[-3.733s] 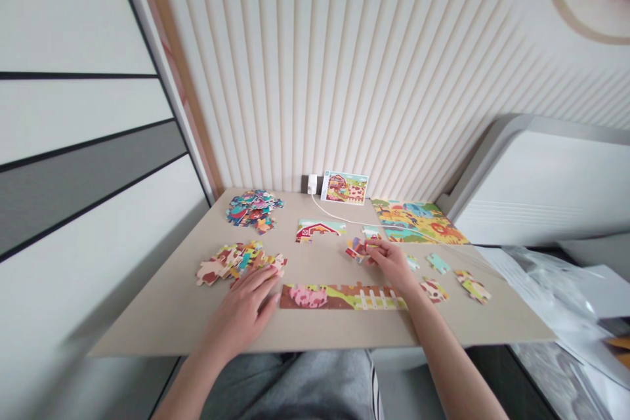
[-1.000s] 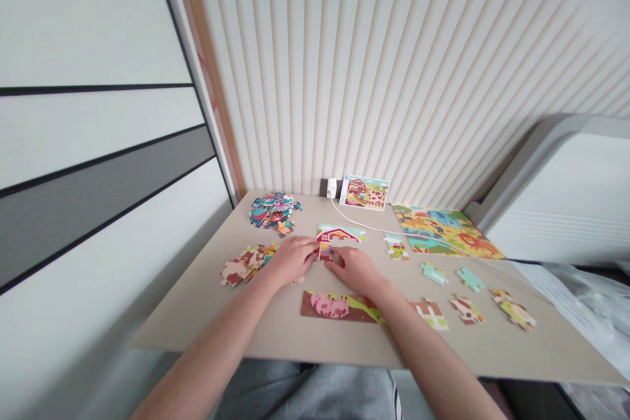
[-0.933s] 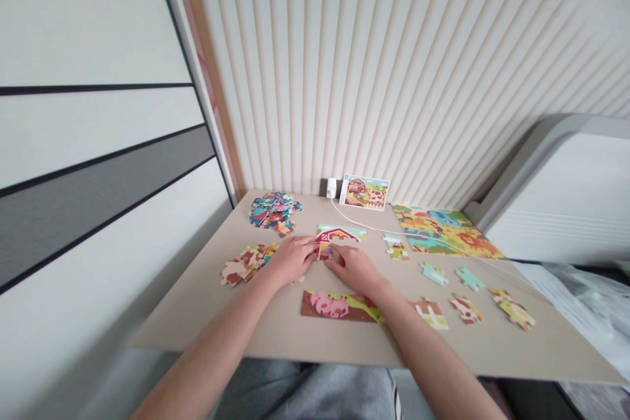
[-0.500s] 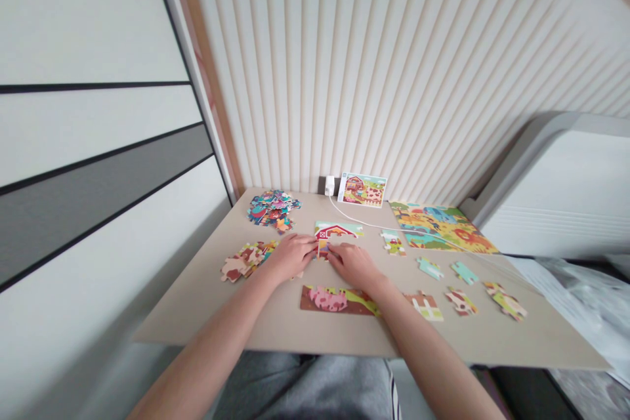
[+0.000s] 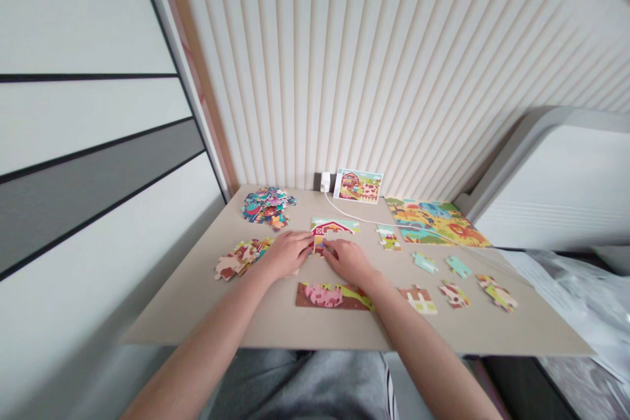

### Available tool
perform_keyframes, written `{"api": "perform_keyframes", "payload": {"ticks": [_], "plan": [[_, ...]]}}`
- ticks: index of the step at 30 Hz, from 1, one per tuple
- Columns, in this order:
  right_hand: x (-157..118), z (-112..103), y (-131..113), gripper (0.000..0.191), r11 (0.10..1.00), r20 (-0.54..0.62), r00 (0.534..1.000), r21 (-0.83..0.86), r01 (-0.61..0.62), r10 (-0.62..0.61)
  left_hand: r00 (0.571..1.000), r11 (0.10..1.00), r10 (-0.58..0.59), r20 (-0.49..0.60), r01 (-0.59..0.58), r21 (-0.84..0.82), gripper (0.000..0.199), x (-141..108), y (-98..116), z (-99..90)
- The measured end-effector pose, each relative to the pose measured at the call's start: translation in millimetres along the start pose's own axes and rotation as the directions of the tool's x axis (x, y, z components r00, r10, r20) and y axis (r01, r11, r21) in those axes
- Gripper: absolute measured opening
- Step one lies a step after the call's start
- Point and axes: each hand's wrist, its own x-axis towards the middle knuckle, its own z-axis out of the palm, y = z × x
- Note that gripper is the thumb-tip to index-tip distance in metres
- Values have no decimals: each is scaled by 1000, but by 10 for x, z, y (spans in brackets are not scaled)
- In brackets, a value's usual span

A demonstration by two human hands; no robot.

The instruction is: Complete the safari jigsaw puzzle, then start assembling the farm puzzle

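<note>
A partly joined barn section of a jigsaw puzzle [image 5: 335,226], with a red roof, lies flat in the middle of the table. Below its left part is a small puzzle piece [image 5: 319,247] with purple and orange on it, held between the fingertips of both hands. My left hand [image 5: 289,253] is closed at the piece's left side, fingers together. From the right, my right hand [image 5: 350,258] is closed on it with bent fingers. The fingers hide part of the piece. Nearer to me, a joined strip with a pink pig [image 5: 322,295] lies partly behind my right forearm.
Loose piece piles lie left: cow-patterned pieces [image 5: 233,261] and a blue multicoloured heap [image 5: 268,205]. Right are a tractor piece [image 5: 388,238], fence pieces [image 5: 418,300] and several singles. A picture card [image 5: 358,186], white cable [image 5: 354,218] and animal puzzle [image 5: 438,222] are behind.
The whole view has shifted slightly, so things sit a little further left. Both hands stay at the same puzzle piece, with hardly any movement against the table.
</note>
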Motion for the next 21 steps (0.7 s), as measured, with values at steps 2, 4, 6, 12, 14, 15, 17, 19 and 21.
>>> {"api": "perform_keyframes", "payload": {"ticks": [2, 4, 6, 12, 14, 15, 17, 19, 21], "plan": [[2, 0, -12, 37, 1000, -6, 1000, 2, -6, 6, 1000, 1000, -2, -2, 2, 2, 33, -2, 3, 4], [5, -11, -23, 37, 1000, -16, 1000, 6, -10, 10, 1000, 1000, 1, -6, -1, 5, 33, 3, 9, -9], [-10, -47, -32, 38, 999, -33, 999, 32, -10, 11, 1000, 1000, 2, -15, -2, 10, 34, 14, 27, -57], [-494, -258, 29, 33, 997, -170, 984, 48, 56, -47, 998, 999, 26, -59, -25, 21, 29, -113, 346, -452], [-837, -277, 133, 30, 998, -206, 977, 21, 67, -62, 998, 1000, 20, -57, -19, 7, 27, -297, 553, -573], [-1025, -265, 206, 29, 999, -222, 974, 10, 50, -47, 999, 1000, 17, -52, -17, 0, 26, -416, 658, -607], [-1398, -203, 379, 27, 1000, -313, 949, -7, -24, 21, 1000, 1000, 13, -17, -13, -2, 27, -676, 839, -613], [-1720, -112, 554, 27, 997, -390, 918, -10, -82, 72, 1000, 1000, -6, 4, 6, -2, 31, -914, 956, -547], [-1945, -22, 688, 26, 994, -443, 892, -15, -109, 91, 1000, 1000, -21, 12, 21, 6, 36, -1079, 1004, -447]]}}
